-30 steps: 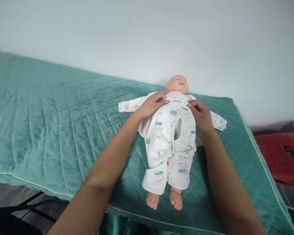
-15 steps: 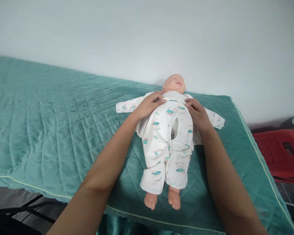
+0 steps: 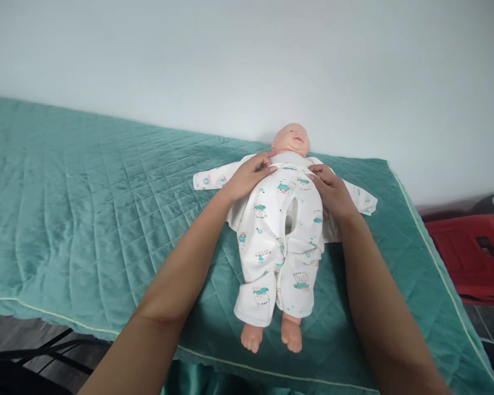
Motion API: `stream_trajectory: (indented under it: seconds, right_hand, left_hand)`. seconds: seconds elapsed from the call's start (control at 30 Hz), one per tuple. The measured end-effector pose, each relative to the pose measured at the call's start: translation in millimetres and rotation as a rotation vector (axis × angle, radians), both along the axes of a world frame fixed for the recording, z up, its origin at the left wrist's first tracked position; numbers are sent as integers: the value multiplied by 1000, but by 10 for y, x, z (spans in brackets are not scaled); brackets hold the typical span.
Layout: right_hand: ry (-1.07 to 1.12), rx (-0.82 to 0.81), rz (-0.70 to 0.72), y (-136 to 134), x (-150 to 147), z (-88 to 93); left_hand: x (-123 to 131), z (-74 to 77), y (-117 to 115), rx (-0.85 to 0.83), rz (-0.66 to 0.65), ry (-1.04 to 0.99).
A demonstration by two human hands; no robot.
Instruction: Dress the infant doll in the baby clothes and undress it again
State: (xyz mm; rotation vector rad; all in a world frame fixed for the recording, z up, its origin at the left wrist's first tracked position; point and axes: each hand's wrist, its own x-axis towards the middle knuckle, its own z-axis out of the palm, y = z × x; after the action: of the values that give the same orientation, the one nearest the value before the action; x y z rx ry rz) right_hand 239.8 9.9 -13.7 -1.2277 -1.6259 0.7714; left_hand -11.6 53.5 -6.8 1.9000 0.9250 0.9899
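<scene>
A baby doll (image 3: 291, 137) lies on its back, its head by the wall and its bare feet towards me. It wears white printed split-crotch trousers (image 3: 263, 225) with the waistband high on its chest. Spread under it is a white long-sleeved baby top (image 3: 218, 175), sleeves out to both sides. My left hand (image 3: 251, 174) is closed at the waistband's left edge, thumb on the cloth. On the opposite edge my right hand (image 3: 329, 189) grips the waistband with bent fingers. Parts of the fingertips are hidden by the cloth and the hands.
A green quilted cover (image 3: 107, 219) lies over the bed, its piped front and right edges in view. Behind it rises a pale wall (image 3: 230, 66). A red plastic object (image 3: 469, 252) stands beyond the right edge. Dark thin bars (image 3: 53, 348) show at the lower left.
The view has shifted very slightly. Both hands stay at the trouser waistband, and the doll and clothes lie as before.
</scene>
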Motion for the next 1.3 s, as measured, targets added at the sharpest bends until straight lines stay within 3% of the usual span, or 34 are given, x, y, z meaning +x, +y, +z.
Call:
stream_trajectory:
  seconds: [0.3, 0.53, 0.67, 0.93, 1.2, 1.3]
  right_hand:
    - [12, -10, 43, -4, 42, -20]
    - [-137, 78, -94, 1, -51, 50]
    - [-286, 73, -246, 107, -98, 70]
    - [-461, 115, -318, 502, -76, -15]
    - [-459, 274, -300, 509, -40, -106]
    - [-411, 239, -256, 494, -25, -105]
  left_hand:
    - [-2, -3, 2, 2, -9, -7]
    - [8, 28, 64, 43, 38, 94]
    - [47, 9, 154, 76, 144, 153]
    - [217, -38, 476, 37, 387, 298]
    - [174, -88, 436, 82, 366, 257]
    - [159, -78, 405, 85, 355, 255]
